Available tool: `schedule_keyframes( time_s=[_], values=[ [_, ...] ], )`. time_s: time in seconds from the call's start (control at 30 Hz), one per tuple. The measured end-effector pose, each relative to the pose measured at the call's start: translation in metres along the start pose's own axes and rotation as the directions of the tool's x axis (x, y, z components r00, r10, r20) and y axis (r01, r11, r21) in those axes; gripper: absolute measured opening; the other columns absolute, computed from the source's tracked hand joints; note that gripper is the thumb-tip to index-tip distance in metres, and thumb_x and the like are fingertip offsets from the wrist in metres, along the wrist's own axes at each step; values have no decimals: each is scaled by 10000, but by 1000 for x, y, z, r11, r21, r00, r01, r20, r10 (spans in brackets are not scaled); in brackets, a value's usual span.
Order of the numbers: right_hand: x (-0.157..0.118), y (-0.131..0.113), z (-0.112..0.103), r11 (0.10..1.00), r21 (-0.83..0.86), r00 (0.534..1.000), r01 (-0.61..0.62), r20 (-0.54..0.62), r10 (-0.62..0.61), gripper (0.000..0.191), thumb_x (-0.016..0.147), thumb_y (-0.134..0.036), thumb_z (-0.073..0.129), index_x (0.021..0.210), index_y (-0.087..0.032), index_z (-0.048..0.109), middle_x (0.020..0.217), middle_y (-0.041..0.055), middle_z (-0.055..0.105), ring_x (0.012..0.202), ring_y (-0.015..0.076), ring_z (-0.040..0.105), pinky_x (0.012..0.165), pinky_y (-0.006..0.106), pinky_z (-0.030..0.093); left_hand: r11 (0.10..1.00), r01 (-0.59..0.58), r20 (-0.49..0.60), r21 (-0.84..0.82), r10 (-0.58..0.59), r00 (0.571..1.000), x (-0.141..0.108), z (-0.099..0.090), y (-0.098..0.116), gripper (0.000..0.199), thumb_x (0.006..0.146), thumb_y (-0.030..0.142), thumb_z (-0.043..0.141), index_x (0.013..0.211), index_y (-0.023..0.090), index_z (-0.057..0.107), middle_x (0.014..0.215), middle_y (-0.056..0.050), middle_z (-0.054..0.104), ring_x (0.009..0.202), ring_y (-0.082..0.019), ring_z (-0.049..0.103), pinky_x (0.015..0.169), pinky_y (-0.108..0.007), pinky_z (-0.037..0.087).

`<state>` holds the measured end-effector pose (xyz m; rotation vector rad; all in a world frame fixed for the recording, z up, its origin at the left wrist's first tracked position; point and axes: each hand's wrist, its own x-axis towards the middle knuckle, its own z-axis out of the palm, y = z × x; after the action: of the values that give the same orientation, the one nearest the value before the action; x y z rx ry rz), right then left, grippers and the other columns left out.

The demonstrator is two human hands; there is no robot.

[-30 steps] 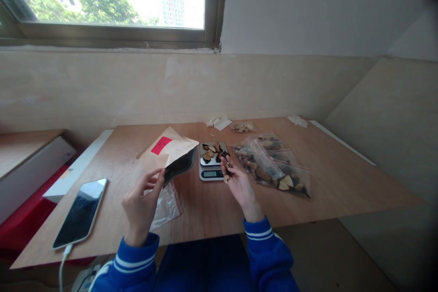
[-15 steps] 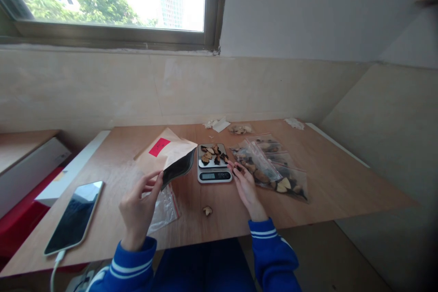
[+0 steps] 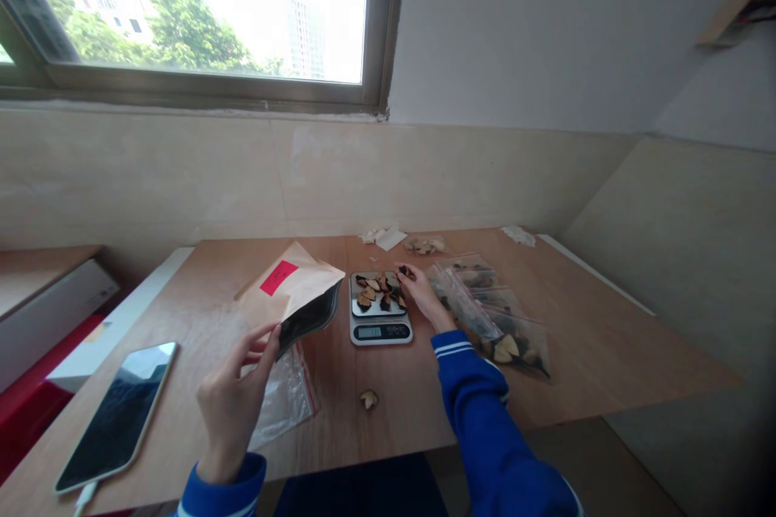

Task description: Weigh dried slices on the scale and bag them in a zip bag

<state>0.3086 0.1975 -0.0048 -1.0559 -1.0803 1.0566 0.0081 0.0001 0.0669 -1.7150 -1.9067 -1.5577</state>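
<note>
Left hand (image 3: 234,408) raised just above the plywood tabletop (image 3: 582,339), thumb and fingers pinched narrow on the lower edge of a kraft paper envelope (image 3: 289,284) – red label (image 3: 279,277) on its face, black inner lining showing at the gaping mouth. Under the envelope, a clear zip bag (image 3: 284,400) lying flat on the table. Farther left, a smartphone (image 3: 115,418) with a charging cable (image 3: 85,494) at its lower end.

Right hand (image 3: 424,299) reaching out of a blue sleeve (image 3: 485,412), fingertips (image 3: 398,267) closed narrow around a small dark dried slice (image 3: 404,270), just over the far corner of the steel pan (image 3: 369,311) of a digital kitchen scale (image 3: 381,332). On the pan, a layer of more dried slices (image 3: 376,291). Just right of that hand, overlapping zip bags of dried slices (image 3: 485,299) – one loose slice (image 3: 368,399) alone on the table in front of the scale, and a small heap of pale pieces (image 3: 424,245) beside white paper scraps (image 3: 388,238) near the wall.
</note>
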Motion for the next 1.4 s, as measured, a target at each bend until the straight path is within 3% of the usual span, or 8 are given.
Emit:
schedule_keyframes(
  time_s=[0.13,0.3,0.47,0.63,0.8,0.97,1.1,1.4],
  values=[
    [16,4,6,993,-108,998,51,32,-48,204,632,-237,781,824,-186,736,858,43,745,848,202,677,965,440,478,1000,18,-3,-9,-18,1000,2,-3,-3,398,842,592,584,929,234,737,652,20,688,539,-117,656,500,-190,468],
    [13,3,1,989,-130,997,75,22,-73,221,682,-305,765,870,-196,725,921,58,748,938,226,679,1022,472,433,999,33,-3,-8,-34,999,4,-5,-6,397,840,590,587,939,235,736,657,18,689,545,-116,657,510,-188,472],
    [1,1,-6,999,21,999,42,-35,-41,253,781,-397,686,955,-215,671,945,54,738,952,212,698,1010,435,458,999,38,11,-19,-38,999,4,-3,-6,404,842,587,585,948,226,733,660,10,689,543,-120,654,498,-190,466],
    [-21,0,-16,993,118,992,31,-123,-16,281,713,-410,762,847,-243,580,841,2,698,851,201,704,858,383,538,1000,7,12,-28,-6,1000,3,-3,-4,400,850,585,580,936,225,731,650,16,688,537,-118,658,499,-192,463],
    [-47,-8,-19,982,-95,986,165,25,-164,263,740,-442,744,823,-223,624,940,53,700,956,223,648,924,394,479,1000,-9,10,-8,9,1000,2,-2,-3,391,863,582,568,940,232,726,653,27,683,540,-108,660,508,-189,457],
    [-62,-11,-14,759,-501,909,416,206,-362,92,823,-335,672,809,-245,685,1004,60,624,1052,253,559,1003,443,385,1000,-14,11,8,14,1000,0,-1,-2,402,867,589,557,939,231,723,646,27,677,536,-108,656,505,-191,449],
    [-65,-4,-12,598,-658,886,457,279,-370,81,848,-322,653,883,-260,689,1041,71,589,1055,271,535,976,449,387,1000,-7,22,1,7,1000,0,-1,-3,386,862,580,572,950,235,723,654,31,678,545,-104,660,513,-187,451],
    [-58,13,-5,478,-758,871,443,238,-430,329,873,-432,631,1131,-228,607,1161,110,566,1092,285,528,962,451,411,1000,5,37,4,-5,999,-1,3,-3,397,860,585,572,958,231,721,657,30,684,551,-110,659,519,-195,457]
  ],
)
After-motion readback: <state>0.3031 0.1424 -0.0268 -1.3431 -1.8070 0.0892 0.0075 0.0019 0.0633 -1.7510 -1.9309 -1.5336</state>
